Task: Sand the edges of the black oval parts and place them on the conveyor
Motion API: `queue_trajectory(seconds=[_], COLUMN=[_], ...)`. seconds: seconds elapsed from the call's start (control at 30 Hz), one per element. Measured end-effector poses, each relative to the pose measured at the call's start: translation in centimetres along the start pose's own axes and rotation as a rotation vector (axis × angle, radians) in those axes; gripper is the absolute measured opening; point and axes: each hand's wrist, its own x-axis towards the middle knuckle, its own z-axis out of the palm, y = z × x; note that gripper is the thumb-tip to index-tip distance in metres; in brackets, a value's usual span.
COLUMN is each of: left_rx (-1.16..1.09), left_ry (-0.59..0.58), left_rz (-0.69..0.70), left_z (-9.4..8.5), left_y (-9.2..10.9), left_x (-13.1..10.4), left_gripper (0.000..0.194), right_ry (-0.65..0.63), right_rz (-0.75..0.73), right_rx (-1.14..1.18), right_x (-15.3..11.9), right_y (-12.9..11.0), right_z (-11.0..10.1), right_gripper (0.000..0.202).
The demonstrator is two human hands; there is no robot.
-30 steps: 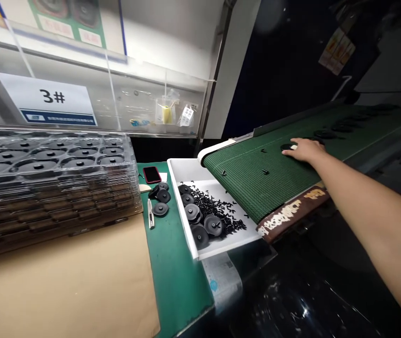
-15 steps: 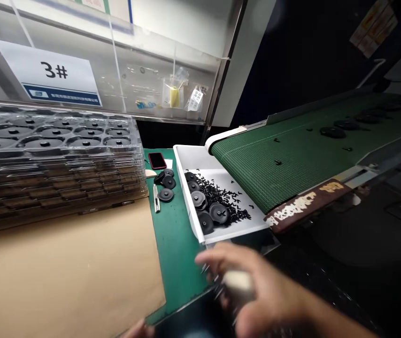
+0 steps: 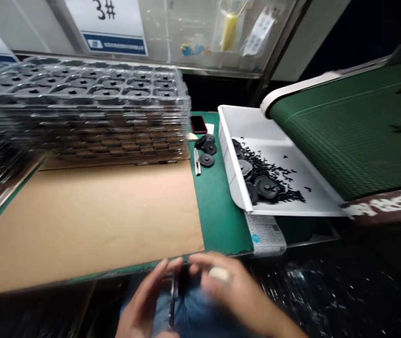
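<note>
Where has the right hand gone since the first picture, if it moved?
Yes: toward the person and leftward. The right hand was on the green belt, right of the white tray; now it is on the tray's near side.

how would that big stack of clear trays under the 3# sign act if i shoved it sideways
The stack of clear trays would probably shift in layers, since it is many thin trays piled up. It may feel heavy for thin plastic, as dark discs fill its top pockets. The glossy walls look thin, so a hard push might flex them.
</note>
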Motion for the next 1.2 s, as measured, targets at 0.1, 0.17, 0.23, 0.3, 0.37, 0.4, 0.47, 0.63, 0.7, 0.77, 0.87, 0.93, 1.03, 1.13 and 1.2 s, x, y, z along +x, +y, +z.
queue_trajectory(seconds=[0.1,0.17,0.23,0.3,0.37,0.4,0.47,0.63,0.7,0.77,0.87,0.93,1.03,1.13,1.2], left_rx=[-0.440,-0.637,-0.737,-0.753,-0.738,-0.734,-0.733,-0.695,-0.665,-0.638,-0.633,-0.628,-0.610,-0.612,-0.613], left_ry=[-0.107,-0.220,-0.303,-0.339,-0.349,-0.351,-0.357,-0.326,-0.291,-0.263,-0.265,-0.288,-0.296,-0.261,-0.246], left_rz=[-0.129,-0.228,-0.271,-0.271,-0.275,-0.280,-0.287,-0.301,-0.341,-0.359,-0.314,-0.304,-0.345,-0.357,-0.339], left_z=[-0.2,0.2,0.5,0.7,0.5,0.4,0.1,0.0,0.1,0.1,-0.2,-0.5,-0.7,-0.5,-0.3], left_y=[0.1,0.3,0.6,0.8,1.0,1.1,1.2,0.9,0.6,0.4,0.5,0.5,0.2,-0.1,-0.1], left_x=[0.0,0.0,0.1,0.0,-0.1,-0.1,-0.3,-0.5,-0.5,-0.5,-0.4,-0.3,-0.1,-0.1,-0.1], left_gripper=[0.066,0.056,0.055,0.058,0.059,0.058,0.056,0.059,0.065,0.068,0.065,0.065,0.069,0.068,0.066], right_ry=[0.149,0.170,0.170,0.155,0.124,0.101,0.036,-0.028,-0.041,-0.071,-0.075,-0.037,0.005,-0.056,-0.104], right_rz=[-0.052,-0.130,-0.239,-0.363,-0.508,-0.572,-0.673,-0.748,-0.765,-0.783,-0.765,-0.723,-0.669,-0.685,-0.703], right_rx=[-0.002,-0.068,-0.178,-0.282,-0.393,-0.448,-0.535,-0.673,-0.642,-0.600,-0.644,-0.698,-0.696,-0.618,-0.584], right_x=[0.0,0.0,0.0,0.0,0.2,0.4,0.7,1.4,1.7,1.9,2.2,2.1,1.9,1.8,2.0], right_y=[0.5,0.7,0.4,-0.3,-0.9,-1.2,-1.3,-0.5,-0.4,-0.6,-0.7,-0.5,-0.2,-0.3,-0.5], right_z=[-1.3,-1.5,-1.2,-0.5,0.1,0.4,0.6,1.0,1.6,1.9,1.6,0.9,0.7,1.5,1.9], right_gripper=[0.053,0.062,0.065,0.047,0.022,0.021,0.034,0.045,0.041,0.040,0.042,0.044,0.047,0.047,0.046])
